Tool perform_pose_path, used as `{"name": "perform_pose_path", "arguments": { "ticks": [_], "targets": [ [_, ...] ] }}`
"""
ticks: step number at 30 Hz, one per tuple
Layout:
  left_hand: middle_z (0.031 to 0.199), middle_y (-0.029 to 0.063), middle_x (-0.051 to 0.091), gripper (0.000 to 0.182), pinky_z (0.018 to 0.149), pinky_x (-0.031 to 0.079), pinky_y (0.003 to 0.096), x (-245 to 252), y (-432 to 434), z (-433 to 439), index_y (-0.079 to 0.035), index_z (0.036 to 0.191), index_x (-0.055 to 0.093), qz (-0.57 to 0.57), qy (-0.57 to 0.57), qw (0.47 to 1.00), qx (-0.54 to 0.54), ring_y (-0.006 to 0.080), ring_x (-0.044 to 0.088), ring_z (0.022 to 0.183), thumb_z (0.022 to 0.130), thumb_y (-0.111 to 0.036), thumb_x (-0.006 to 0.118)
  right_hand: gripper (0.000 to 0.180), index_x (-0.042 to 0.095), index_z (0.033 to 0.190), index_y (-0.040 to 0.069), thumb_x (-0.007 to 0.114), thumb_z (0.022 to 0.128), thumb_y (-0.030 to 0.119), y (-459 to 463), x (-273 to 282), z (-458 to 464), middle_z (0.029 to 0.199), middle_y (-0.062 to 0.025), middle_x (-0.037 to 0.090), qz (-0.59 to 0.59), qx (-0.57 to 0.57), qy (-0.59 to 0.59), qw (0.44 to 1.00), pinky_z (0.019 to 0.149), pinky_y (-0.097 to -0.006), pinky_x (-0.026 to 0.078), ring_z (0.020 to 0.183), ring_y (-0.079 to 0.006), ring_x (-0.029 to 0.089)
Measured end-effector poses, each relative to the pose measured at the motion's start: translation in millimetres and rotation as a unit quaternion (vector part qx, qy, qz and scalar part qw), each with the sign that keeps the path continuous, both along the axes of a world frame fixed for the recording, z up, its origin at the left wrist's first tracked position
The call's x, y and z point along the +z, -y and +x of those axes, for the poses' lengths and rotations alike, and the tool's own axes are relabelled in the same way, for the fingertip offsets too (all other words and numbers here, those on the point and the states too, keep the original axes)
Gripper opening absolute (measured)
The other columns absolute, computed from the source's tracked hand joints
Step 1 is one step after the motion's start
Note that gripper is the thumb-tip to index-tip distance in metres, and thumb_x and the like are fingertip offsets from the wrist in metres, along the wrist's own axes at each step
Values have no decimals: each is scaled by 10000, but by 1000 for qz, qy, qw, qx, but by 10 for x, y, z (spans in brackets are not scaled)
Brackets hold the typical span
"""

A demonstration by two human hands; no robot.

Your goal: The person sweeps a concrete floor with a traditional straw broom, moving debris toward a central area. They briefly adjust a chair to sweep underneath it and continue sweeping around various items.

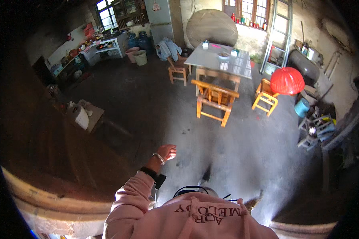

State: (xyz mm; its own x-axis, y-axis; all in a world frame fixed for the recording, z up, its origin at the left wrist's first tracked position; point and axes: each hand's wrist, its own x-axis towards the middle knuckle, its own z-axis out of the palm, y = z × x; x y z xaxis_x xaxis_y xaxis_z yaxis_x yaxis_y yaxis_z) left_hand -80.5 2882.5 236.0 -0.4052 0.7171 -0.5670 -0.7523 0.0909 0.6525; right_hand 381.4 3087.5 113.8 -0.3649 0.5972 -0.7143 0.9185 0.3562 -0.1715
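My left hand [167,152] hangs in front of my body over the concrete floor, its fingers curled in with nothing seen in them. A pale bangle [159,158] circles its wrist, and a black strap with a small box [159,179] sits over the cuff of my pink sweatshirt [134,198]. My right hand is out of view. Farther ahead, a wooden chair [215,100] faces a grey-topped table [242,67] that bears a bowl [223,55]. Right of it, a red dome-shaped cover [287,80] rests partly over a wooden stool [264,97].
A box with a white container [79,116] stands at left. Behind are buckets [140,58], gas cylinders [144,41] and a kitchen counter [115,41]. On the right are a ladder [271,50], a blue bucket [302,107] and small stools [314,128].
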Motion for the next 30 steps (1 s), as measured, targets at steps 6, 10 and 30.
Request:
{"name": "perform_pose_path", "arguments": {
  "ticks": [6,10,30],
  "targets": [
    [519,-33,224,270,391,224,228,49,-714,-1166,-139,574,295,15,74,995,69,89,238,429,792,-134,454,394,541,1052,88,450,778,355,-1242,315,-1166,1052,-151,531,-26,23,40,999,775,-372,423,983,-248,513],
    [530,-8,295,232,404,269,228,77,-926,-1856,-97,584,335,44,143,976,155,102,279,441,761,-77,484,415,529,1104,100,402,812,365,-2067,1039,-999,1117,-144,515,4,100,175,980,812,-370,413,1039,-235,494],
    [833,155,548,620,720,455,402,-770,-4352,-4317,45,932,485,-103,66,977,-172,298,546,861,700,-519,594,281,628,751,82,622,662,349,-1814,-42,-2838,692,-158,601,-50,-357,65,930,580,-362,455,643,-297,586]
  ]
}}
